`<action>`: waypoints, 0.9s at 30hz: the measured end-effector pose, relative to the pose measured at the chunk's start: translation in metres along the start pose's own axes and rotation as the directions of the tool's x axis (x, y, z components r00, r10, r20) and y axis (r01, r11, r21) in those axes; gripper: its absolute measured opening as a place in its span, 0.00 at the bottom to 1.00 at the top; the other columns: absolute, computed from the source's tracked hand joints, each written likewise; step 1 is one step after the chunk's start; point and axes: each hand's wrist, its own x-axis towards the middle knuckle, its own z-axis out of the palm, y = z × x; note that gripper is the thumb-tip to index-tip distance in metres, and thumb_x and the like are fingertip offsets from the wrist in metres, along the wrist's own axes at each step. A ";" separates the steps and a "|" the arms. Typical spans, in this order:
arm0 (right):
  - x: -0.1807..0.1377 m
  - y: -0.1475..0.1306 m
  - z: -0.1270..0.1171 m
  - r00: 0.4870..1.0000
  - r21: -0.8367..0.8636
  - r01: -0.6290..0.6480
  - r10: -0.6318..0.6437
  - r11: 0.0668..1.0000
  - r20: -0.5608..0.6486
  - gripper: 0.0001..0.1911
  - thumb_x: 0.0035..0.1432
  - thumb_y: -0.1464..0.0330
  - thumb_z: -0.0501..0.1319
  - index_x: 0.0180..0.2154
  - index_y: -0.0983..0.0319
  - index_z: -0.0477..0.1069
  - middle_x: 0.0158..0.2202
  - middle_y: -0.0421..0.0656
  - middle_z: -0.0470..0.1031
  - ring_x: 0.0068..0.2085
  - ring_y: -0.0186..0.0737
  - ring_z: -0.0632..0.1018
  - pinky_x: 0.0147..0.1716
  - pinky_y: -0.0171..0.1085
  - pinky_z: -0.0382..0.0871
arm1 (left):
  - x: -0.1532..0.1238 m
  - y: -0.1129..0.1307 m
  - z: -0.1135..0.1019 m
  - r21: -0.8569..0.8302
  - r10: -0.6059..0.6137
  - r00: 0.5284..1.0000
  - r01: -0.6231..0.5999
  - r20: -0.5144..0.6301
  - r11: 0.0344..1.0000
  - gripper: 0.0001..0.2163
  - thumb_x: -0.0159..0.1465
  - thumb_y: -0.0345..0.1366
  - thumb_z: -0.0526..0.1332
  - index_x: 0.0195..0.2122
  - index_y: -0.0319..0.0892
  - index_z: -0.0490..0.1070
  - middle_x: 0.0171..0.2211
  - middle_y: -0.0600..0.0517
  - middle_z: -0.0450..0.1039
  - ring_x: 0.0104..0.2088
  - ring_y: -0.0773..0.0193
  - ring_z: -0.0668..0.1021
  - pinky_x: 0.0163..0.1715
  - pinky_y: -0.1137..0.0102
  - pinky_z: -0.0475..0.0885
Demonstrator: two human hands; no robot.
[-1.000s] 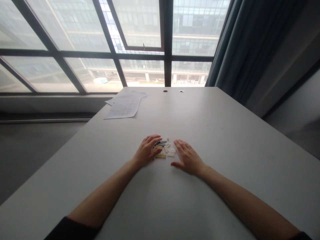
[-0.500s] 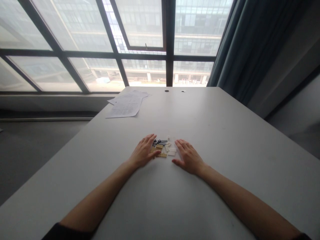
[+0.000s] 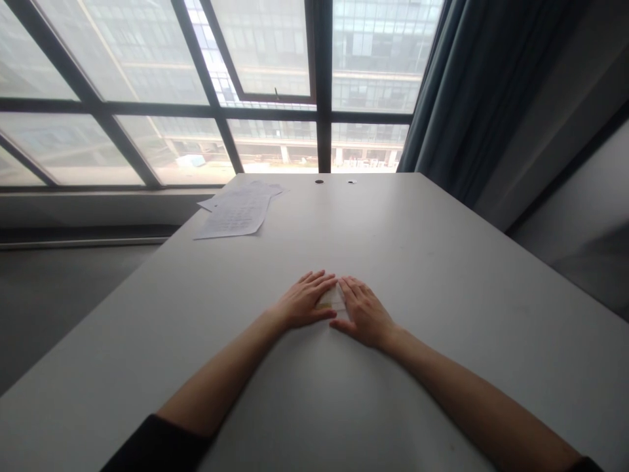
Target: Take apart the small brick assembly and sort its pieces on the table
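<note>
The left hand (image 3: 303,303) and right hand (image 3: 364,313) lie palm down on the grey surface (image 3: 442,262), fingertips nearly meeting, covering a small pile of building pieces (image 3: 330,301) (only a pale and tan sliver shows between them). Both hands' fingers are stretched flat, gripping nothing. Printed sheets (image 3: 236,213) lie well apart, near the far left edge.

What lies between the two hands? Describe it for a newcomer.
On the pale grey table by the window, the left hand and right hand lie flat, fingertips nearly meeting. In the gap between them shows a sliver of small tan and white plastic pieces. Unlike the printed paper sheets at the far left edge, it is tiny and hemmed in by both hands.
</note>
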 end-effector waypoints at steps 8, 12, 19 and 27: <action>-0.004 -0.002 -0.002 0.999 0.004 -0.031 0.031 1.000 0.021 0.44 0.56 0.49 0.57 0.63 0.73 0.50 0.62 0.59 0.56 0.64 0.54 0.55 0.62 0.52 0.51 | -0.020 -0.005 0.000 -0.056 -0.038 0.978 0.027 -0.205 0.998 0.33 0.59 0.53 0.60 0.62 0.43 0.55 0.61 0.42 0.60 0.63 0.49 0.59 0.60 0.53 0.58; -0.004 -0.003 -0.002 0.999 0.008 -0.037 0.036 0.999 0.024 0.43 0.56 0.51 0.58 0.63 0.71 0.50 0.62 0.58 0.56 0.64 0.54 0.56 0.62 0.52 0.52 | -0.033 -0.005 -0.001 0.010 -0.041 0.978 0.044 -0.206 0.999 0.37 0.58 0.55 0.59 0.64 0.41 0.52 0.62 0.40 0.58 0.63 0.47 0.58 0.60 0.52 0.57; -0.003 -0.006 -0.003 0.998 -0.003 -0.045 0.045 0.999 0.041 0.43 0.57 0.50 0.57 0.63 0.72 0.50 0.63 0.58 0.56 0.64 0.54 0.56 0.63 0.51 0.51 | -0.051 -0.011 0.008 0.148 -0.180 0.969 0.205 -0.167 0.967 0.42 0.58 0.60 0.54 0.65 0.36 0.47 0.64 0.37 0.52 0.64 0.45 0.55 0.62 0.52 0.52; -0.002 -0.005 -0.001 0.994 -0.041 -0.065 0.068 0.997 0.091 0.44 0.58 0.49 0.55 0.64 0.73 0.49 0.64 0.58 0.54 0.65 0.53 0.55 0.64 0.50 0.48 | -0.048 -0.012 0.012 0.193 -0.204 0.976 0.216 -0.083 0.957 0.42 0.60 0.62 0.50 0.66 0.35 0.47 0.65 0.36 0.48 0.65 0.47 0.53 0.62 0.52 0.49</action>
